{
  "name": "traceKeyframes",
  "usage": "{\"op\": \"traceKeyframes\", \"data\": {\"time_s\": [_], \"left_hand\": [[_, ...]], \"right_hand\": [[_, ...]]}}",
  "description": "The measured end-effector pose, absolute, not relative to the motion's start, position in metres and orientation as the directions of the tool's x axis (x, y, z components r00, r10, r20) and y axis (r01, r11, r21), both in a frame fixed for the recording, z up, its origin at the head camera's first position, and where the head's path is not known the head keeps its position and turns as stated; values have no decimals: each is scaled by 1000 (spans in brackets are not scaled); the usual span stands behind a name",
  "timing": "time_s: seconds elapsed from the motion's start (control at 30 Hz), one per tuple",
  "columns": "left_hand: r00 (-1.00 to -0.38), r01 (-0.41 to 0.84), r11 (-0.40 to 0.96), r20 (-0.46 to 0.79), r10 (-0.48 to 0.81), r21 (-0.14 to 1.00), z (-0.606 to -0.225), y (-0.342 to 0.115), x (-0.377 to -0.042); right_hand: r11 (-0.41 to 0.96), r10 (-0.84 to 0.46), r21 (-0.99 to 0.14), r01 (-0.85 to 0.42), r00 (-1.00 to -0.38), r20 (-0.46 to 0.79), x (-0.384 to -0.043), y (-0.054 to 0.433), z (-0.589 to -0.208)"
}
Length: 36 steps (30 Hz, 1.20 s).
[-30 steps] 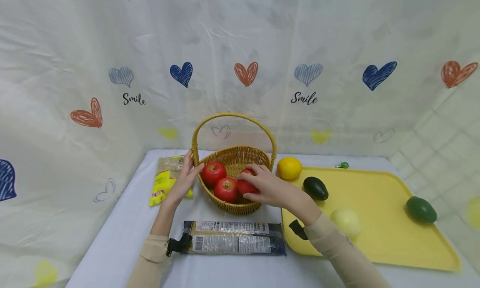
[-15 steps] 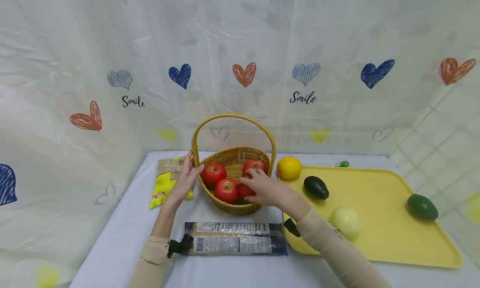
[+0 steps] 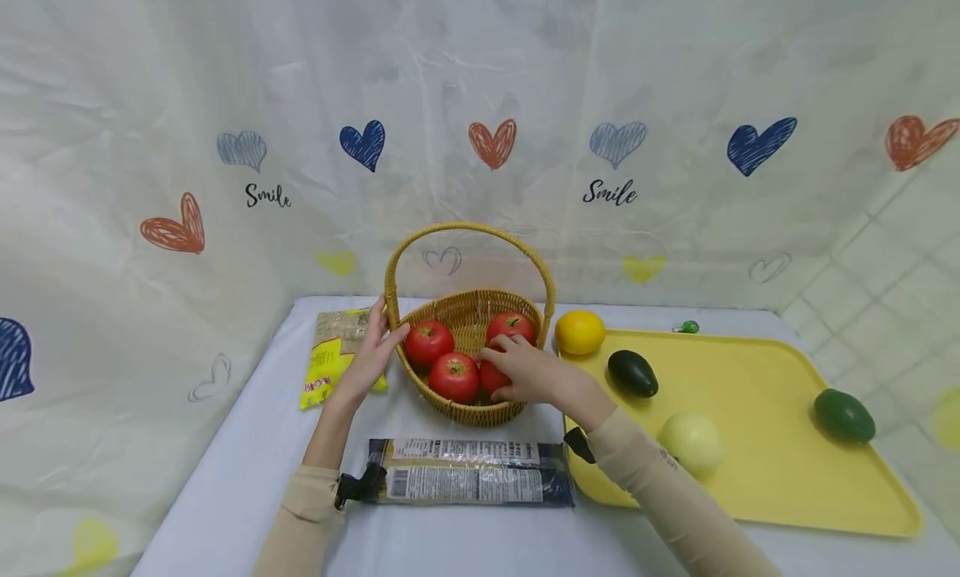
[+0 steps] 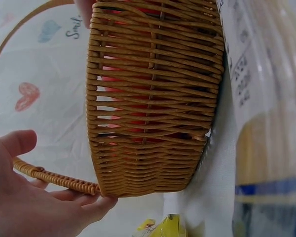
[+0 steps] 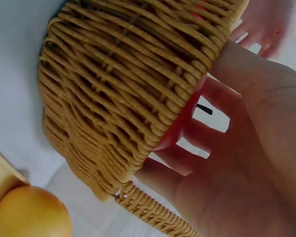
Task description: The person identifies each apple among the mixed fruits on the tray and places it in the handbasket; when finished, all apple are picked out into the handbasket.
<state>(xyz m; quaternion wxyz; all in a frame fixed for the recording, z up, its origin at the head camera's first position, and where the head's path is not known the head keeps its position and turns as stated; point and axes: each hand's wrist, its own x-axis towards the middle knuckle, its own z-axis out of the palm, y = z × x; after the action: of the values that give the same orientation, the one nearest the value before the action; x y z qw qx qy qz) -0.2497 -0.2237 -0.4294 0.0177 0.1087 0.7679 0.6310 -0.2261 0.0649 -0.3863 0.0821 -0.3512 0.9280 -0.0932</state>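
Observation:
A wicker basket with a tall handle holds several red apples, one at its left, one in front and another at the back right. My right hand reaches over the right rim, its fingers curled over the front-right apple, partly hidden beneath them. In the right wrist view, a red apple with a dark stem shows between the rim and my fingers. Extended fingers of my left hand rest against the handle's left base, with the thumb lifted apart, as the left wrist view shows.
A yellow tray at the right bears dark green avocado-like fruits and a pale round fruit. A lemon lies beside the basket. A yellow packet is at the left, and a long printed packet lies in front.
My right hand has shifted slightly down and towards me inside the basket, uncovering the back-right apple. My left hand stays at the handle's base.

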Motion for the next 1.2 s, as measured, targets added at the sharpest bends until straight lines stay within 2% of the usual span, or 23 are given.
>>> {"op": "traceKeyframes", "data": {"time_s": [0.37, 0.67, 0.97, 1.2], "left_hand": [[-974, 146, 169, 112, 196, 975, -435, -216, -252], [-969, 169, 167, 133, 206, 971, -433, -208, -256], [-967, 153, 174, 111, 229, 973, -434, -204, -257], [-974, 134, 173, 97, 205, 976, -436, -209, -256]], "right_hand": [[750, -644, -267, -606, -760, -85, -221, 82, -400], [770, -625, -167, -615, -781, -7, -210, 97, -405], [751, -640, -148, -644, -764, 76, -169, 134, -409], [783, -579, -162, -600, -799, 162, -143, 159, -404]]}}
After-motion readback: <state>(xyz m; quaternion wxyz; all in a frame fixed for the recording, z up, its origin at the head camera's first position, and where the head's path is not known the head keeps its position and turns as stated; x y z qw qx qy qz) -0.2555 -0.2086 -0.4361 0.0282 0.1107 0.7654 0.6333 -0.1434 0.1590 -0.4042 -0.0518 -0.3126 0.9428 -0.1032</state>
